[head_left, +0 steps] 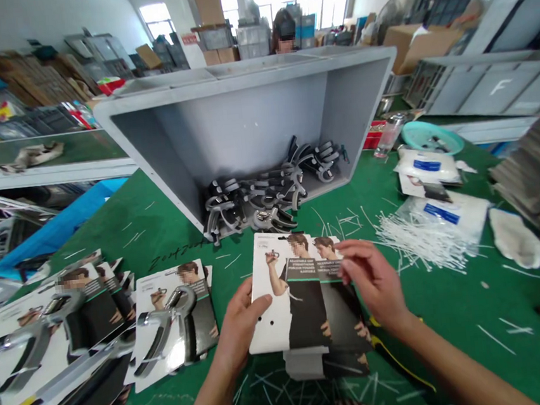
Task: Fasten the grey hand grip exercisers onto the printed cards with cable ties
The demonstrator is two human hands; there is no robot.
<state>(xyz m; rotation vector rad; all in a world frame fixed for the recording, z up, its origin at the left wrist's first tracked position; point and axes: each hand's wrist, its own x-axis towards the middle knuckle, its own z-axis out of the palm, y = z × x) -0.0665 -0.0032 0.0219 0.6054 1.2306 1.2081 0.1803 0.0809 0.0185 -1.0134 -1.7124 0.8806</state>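
- Left hand (236,323): thumb laid on the face of the front card (307,313), other fingers hidden beneath it, so the left edge is pinched
- Right hand (377,281): fingers half curled at the upper right edge of the second card (344,307); whether they grip it or only touch it, I cannot tell
- The front card lies over the left part of the second one, both between the hands, printed side up, with two dark holes low on the front one's white part
- A grey flap (306,364) sticks out below the cards
- Pliers (402,361) with yellow and black handles, partly under the right forearm
- White ties (421,239) in a loose pile to the right, more strewn about the green table (457,312)
- To the left, a grip (189,325) on a card stack (172,358); farther left, more grips on other cards (99,311)
- Beyond the hands, a grey crate (252,112) on its side, open towards the wearer, a heap of grips (271,189) inside
- Right of the crate, a bottle (388,137), a turquoise plate (412,140), plastic bags (469,215) and a white cloth (519,239)
- Behind the crate, another person (284,26), mostly hidden
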